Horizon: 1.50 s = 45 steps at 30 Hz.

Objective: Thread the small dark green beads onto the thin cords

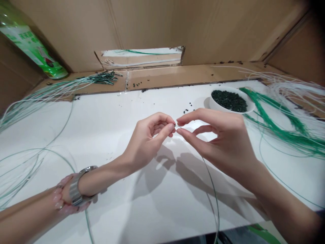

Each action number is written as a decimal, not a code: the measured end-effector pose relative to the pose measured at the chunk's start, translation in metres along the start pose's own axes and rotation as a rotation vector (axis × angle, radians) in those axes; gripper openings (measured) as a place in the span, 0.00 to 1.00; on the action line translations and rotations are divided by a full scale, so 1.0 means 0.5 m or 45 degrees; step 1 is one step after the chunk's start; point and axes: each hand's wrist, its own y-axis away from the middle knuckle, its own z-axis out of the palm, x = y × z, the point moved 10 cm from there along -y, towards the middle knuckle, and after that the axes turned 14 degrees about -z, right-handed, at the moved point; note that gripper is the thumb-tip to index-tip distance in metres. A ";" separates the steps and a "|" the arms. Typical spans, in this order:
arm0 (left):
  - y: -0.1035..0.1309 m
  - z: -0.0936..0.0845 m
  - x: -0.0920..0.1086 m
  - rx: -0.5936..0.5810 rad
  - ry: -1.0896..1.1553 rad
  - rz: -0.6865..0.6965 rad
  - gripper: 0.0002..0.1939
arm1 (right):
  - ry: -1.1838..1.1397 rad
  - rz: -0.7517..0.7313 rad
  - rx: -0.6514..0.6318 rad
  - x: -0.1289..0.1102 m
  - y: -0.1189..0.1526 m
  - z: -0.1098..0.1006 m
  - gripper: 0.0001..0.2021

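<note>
My left hand (158, 132) is closed in a pinch at the middle of the view, on the end of a thin green cord (178, 126). Its fingertips hide whatever else may be there. Close beside it, the thumb and index finger of my right hand (215, 135) are slightly apart, with the cord passing through the gap between them. Below my right hand the cord (214, 188) hangs in a curve toward the front edge of the white table (162, 210). Behind that hand stands a white bowl (250, 105) full of small dark green beads (228, 100).
Several loose beads (187, 110) lie near the bowl. Bundled green cords (276, 125) and white cords (294, 88) spread at right. Beaded strands (104, 78) rest at back left, near a green bottle (33, 47). Cardboard walls (215, 30) with a cut slot enclose the back.
</note>
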 end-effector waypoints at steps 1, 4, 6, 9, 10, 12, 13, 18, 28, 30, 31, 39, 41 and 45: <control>-0.001 -0.003 0.001 0.018 0.011 0.002 0.03 | -0.011 0.021 0.007 0.004 0.001 0.000 0.05; -0.003 -0.009 0.003 0.047 0.033 0.012 0.03 | 0.000 0.018 0.007 0.007 0.000 0.000 0.06; -0.004 -0.009 0.004 0.042 0.023 0.018 0.03 | -0.005 -0.008 -0.006 0.006 -0.001 0.004 0.07; -0.005 -0.010 0.007 0.036 -0.012 0.031 0.03 | -0.001 -0.041 -0.020 0.003 -0.001 0.009 0.08; -0.006 -0.012 0.009 0.041 -0.029 0.041 0.03 | 0.002 -0.048 -0.015 0.003 -0.001 0.008 0.08; -0.008 -0.017 0.016 0.054 -0.068 0.070 0.03 | 0.012 -0.043 0.012 0.004 0.000 0.004 0.07; -0.009 -0.020 0.019 0.064 -0.084 0.079 0.04 | 0.018 -0.029 0.031 0.007 0.000 0.001 0.07; -0.017 -0.031 0.020 0.110 -0.111 0.056 0.06 | 0.061 0.053 0.127 0.027 0.002 -0.015 0.05; -0.008 -0.023 0.029 0.132 -0.148 0.169 0.06 | -0.018 0.084 0.099 0.032 0.010 0.019 0.04; -0.006 -0.022 0.032 0.143 -0.198 0.205 0.06 | -0.089 0.150 0.087 0.041 0.012 0.026 0.04; -0.006 -0.021 0.035 0.146 -0.230 0.228 0.05 | -0.134 0.197 0.073 0.047 0.014 0.030 0.04; -0.006 -0.023 0.056 0.157 -0.309 0.397 0.04 | -0.140 0.368 -0.042 0.080 0.016 0.030 0.02; -0.007 -0.019 0.060 0.145 -0.304 0.395 0.04 | -0.171 0.376 -0.042 0.085 0.014 0.026 0.03; -0.019 0.001 0.074 0.082 -0.228 0.360 0.04 | -0.314 0.345 0.062 0.089 0.008 0.013 0.05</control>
